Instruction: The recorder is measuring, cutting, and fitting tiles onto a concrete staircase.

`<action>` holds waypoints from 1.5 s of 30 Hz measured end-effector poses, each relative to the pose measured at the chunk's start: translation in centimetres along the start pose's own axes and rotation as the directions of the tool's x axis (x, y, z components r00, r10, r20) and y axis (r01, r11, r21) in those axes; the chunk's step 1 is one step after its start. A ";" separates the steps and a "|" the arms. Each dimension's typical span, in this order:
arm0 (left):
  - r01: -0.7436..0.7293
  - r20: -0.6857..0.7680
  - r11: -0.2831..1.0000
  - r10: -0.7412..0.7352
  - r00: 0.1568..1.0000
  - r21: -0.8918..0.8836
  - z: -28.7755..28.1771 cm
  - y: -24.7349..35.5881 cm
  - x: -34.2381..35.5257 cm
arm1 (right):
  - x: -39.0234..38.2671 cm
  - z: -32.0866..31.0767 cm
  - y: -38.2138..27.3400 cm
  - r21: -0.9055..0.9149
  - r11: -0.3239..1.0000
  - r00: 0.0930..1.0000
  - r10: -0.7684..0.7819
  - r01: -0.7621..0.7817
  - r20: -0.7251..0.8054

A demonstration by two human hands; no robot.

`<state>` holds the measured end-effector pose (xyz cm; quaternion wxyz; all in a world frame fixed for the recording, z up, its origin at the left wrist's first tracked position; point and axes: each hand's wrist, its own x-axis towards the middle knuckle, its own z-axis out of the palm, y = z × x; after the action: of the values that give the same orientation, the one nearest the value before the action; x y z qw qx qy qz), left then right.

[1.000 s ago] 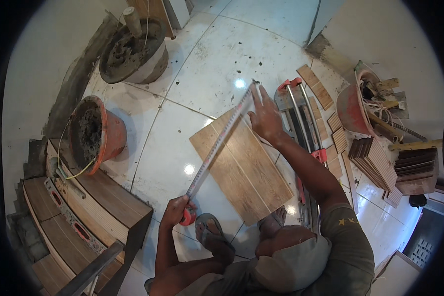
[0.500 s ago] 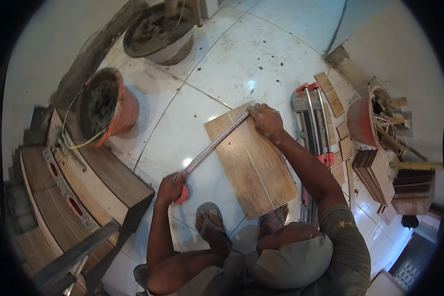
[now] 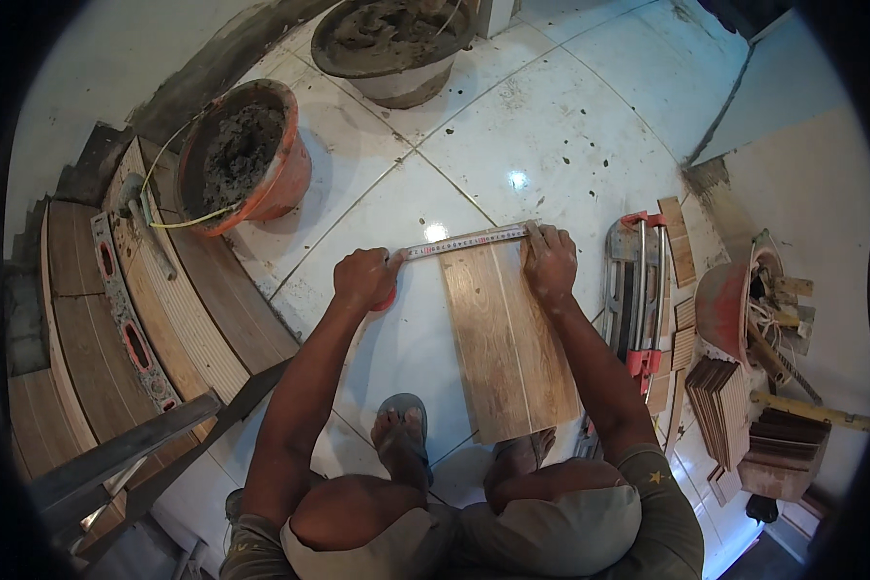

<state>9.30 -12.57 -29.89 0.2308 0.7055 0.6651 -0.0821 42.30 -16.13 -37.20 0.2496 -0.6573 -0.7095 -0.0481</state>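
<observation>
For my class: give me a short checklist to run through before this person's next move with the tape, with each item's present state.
1. Tape case secured: ok; the left hand grips the red tape measure.
2. Far end of the blade held: ok; the right hand has it at the board's far right corner.
3. Blade along the far edge of the wood-look board: ok.
4. Blade's tip exactly on the corner: cannot tell; the hand covers it.
5. Board flat on the floor: cannot tell; its near end overlaps the right foot in view.
6. Orange bucket clear of the tape: ok.
</observation>
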 end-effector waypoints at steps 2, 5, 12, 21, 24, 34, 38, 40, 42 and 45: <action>-0.017 0.015 1.000 0.017 1.000 -0.013 0.1 0.8 0.6 | 0.2 0.2 -0.1 -0.007 1.000 1.000 -0.017 0.017 -0.011; -0.026 0.026 0.999 0.026 0.999 0.024 0.0 1.8 1.2 | 0.4 0.4 -0.1 -0.007 0.999 0.999 -0.036 0.036 -0.025; 0.054 0.173 0.997 -0.062 0.983 0.053 -1.5 3.9 2.3 | 0.4 0.3 -0.2 0.046 0.996 0.996 -0.071 0.074 -0.061; 0.084 0.241 0.992 -0.104 0.965 0.092 -1.2 4.1 2.6 | 0.6 -0.1 -0.6 0.121 0.988 0.995 -0.097 0.097 -0.008; 0.091 0.242 0.993 -0.108 0.964 0.078 -1.1 4.0 2.9 | 0.6 -0.2 -0.9 0.104 0.990 0.996 -0.094 0.093 0.002; 0.128 0.320 0.990 -0.142 0.937 0.064 -1.8 4.4 3.8 | 0.8 0.4 -0.5 0.137 0.989 0.998 -0.062 0.062 -0.004; 0.125 0.218 0.991 -0.133 0.967 0.050 -1.2 3.9 3.7 | 0.8 0.4 -0.7 0.144 0.987 0.997 -0.071 0.072 -0.012; 0.154 0.259 0.987 -0.162 0.952 0.052 -1.5 4.1 3.9 | 0.9 0.4 -0.7 0.150 0.987 0.998 -0.063 0.062 0.002; 0.184 0.299 0.981 -0.192 0.935 0.055 -1.5 4.2 3.9 | 0.8 0.4 -0.6 0.174 0.984 0.999 -0.043 0.046 -0.022; 0.158 0.262 0.986 -0.165 0.951 0.046 -1.5 4.3 3.7 | 0.8 0.4 -0.5 0.134 0.990 0.998 -0.038 0.045 -0.049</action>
<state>13.56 -8.61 -29.21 0.3014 0.6341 0.6827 -0.2026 41.68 -15.28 -37.09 0.3088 -0.6227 -0.7186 -0.0206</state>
